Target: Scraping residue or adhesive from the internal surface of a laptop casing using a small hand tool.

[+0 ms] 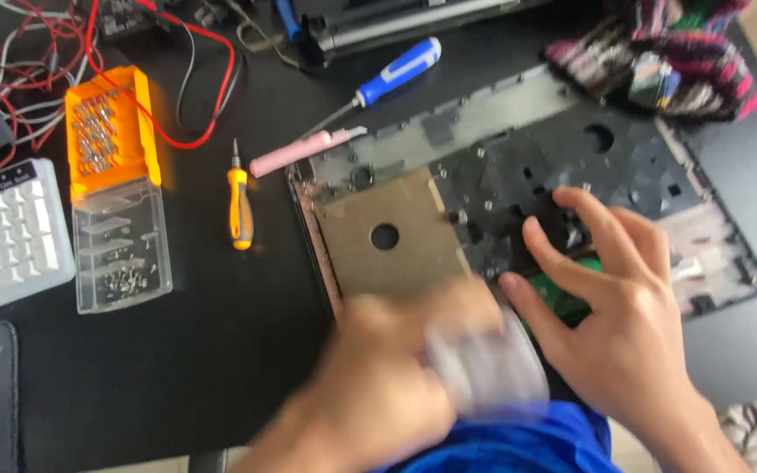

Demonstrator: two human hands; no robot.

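Near the bottom edge of the view, the left hand (378,385) is smearing into a blur, so whether its fingers are closing on the pale grey thing (488,368) beside it cannot be told, nor what that thing is. At the middle of the black desk (203,350) a dark opened laptop shell (519,175) is lying, screw posts showing, a tan plate (387,236) with a round hole covering its left part. The right hand (615,315) is resting on it, fingers (562,254) spread, touching a green board (567,298). Nearby are lying a yellow screwdriver (239,206), a blue screwdriver (387,77), a pink tool (300,151), an orange bit case (116,188) and a white keyboard (6,236).
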